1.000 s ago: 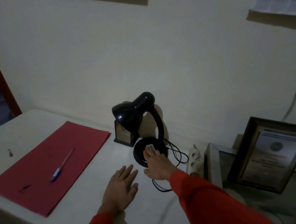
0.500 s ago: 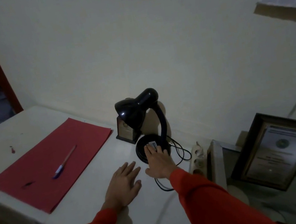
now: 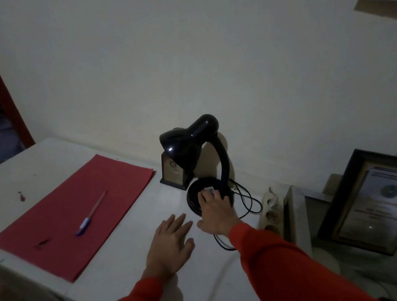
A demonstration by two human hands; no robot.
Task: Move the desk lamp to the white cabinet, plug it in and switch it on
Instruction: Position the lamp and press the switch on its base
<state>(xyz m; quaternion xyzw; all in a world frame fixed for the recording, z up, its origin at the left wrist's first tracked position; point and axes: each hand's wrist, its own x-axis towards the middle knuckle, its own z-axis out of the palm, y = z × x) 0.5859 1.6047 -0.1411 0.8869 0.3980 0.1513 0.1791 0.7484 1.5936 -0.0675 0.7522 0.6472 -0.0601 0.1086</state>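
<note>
head view, right hand [image 3: 215,212] on glossy black desk lamp's [image 3: 192,141] round base

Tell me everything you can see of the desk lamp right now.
The desk lamp is glossy black, plastic by its look, and unlit. Its round base stands on the white cabinet top near the wall; a curved neck carries the shade, tilted down-left. The right hand rests on the base. A black cord loops beside it.

Lamp [image 3: 193,146] right of paper [image 3: 72,217]

Head camera, looking down, near white cabinet [image 3: 121,261].
</note>
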